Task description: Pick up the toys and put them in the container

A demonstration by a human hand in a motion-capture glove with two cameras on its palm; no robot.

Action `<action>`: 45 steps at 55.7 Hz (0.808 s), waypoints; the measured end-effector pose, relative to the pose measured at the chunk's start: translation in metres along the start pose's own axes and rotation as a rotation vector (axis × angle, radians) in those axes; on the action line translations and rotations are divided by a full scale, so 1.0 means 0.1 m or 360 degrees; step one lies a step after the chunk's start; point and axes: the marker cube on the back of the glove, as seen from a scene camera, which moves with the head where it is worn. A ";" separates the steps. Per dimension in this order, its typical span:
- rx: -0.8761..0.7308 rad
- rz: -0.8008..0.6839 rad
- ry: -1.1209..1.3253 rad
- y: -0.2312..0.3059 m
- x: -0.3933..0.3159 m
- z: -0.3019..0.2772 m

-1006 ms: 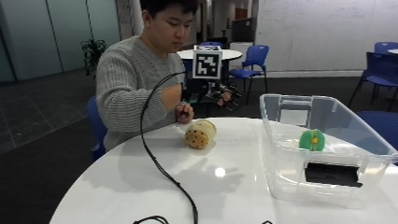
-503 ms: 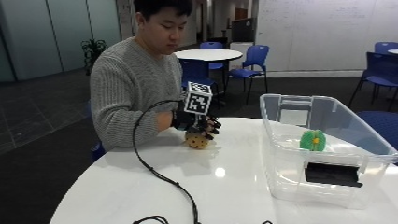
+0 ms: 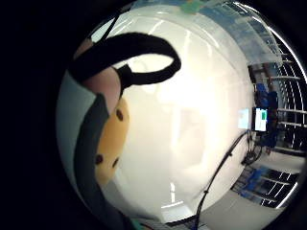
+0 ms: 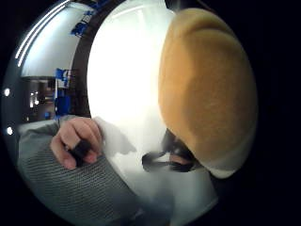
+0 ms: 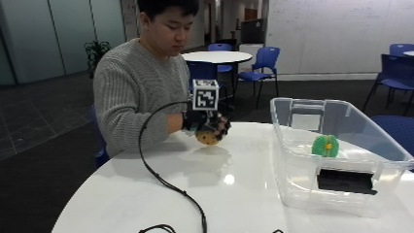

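Clear container (image 5: 336,160) sat on the white bench (image 5: 226,194), a green toy (image 5: 325,145) already inside. Beside it, clear of the bench, the gloved right hand (image 5: 206,127) clasped a tan spotted toy (image 5: 208,138); best carried above the container rim before letting go.

Gloved right hand (image 5: 206,127) raised above table, fingers (image 5: 222,128) curled round toy; forearm bent inward.

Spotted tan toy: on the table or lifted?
Lifted: the right hand holds the spotted tan toy above the table, its shadow below.
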 end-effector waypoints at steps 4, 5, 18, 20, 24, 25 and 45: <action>0.0100 -0.0018 0.0136 -0.12 0.27 -0.65; 0.0128 -0.0091 0.0098 -0.13 0.30 -0.83; 0.0334 -0.0195 -0.0020 -0.33 0.44 -2.04; 0.0324 -0.0167 -0.0008 -0.37 0.47 -2.05; 0.0286 -0.0012 0.0055 -0.56 0.58 -2.00; 0.0276 0.0006 0.0093 -0.62 0.61 -1.98; 0.0075 0.0526 -0.0083 -2.72 1.18 -1.66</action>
